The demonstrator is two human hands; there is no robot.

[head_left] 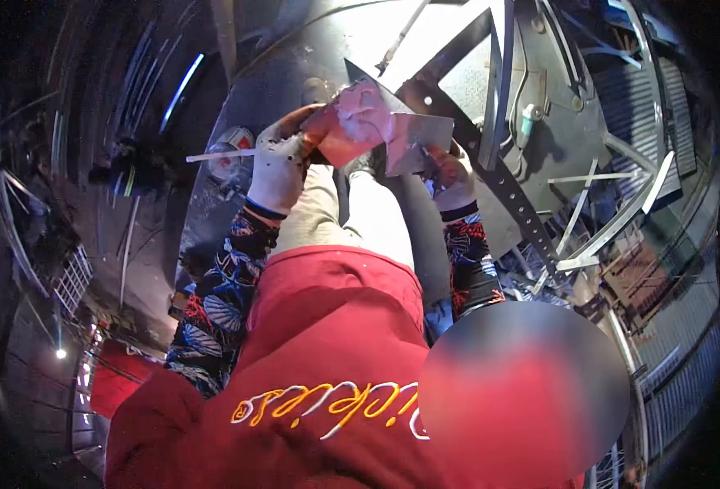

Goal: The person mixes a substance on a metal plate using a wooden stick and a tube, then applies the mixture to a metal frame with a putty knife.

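My left hand point(280, 163), in a pale glove worn through with holes, grips the left side of a flat angular metal plate point(340, 145). The plate catches a reddish light and has a pinkish patch near its upper middle. On the right, my right hand point(453, 178), also gloved, pinches the lower right edge of a grey squarish metal plate point(422, 137). The two plates overlap in this view, held up in front of my legs; whether they are joined I cannot tell. Parts of my fingers are hidden behind the metal.
A dark bar with punched holes point(513, 196) runs diagonally just right of my right hand. Beyond it lie a tool with a pale green part point(529, 121) and a cord. A round thing with a red-and-white label point(231, 153) is left of my left hand. Loose metal strips point(608, 175) lie farther right.
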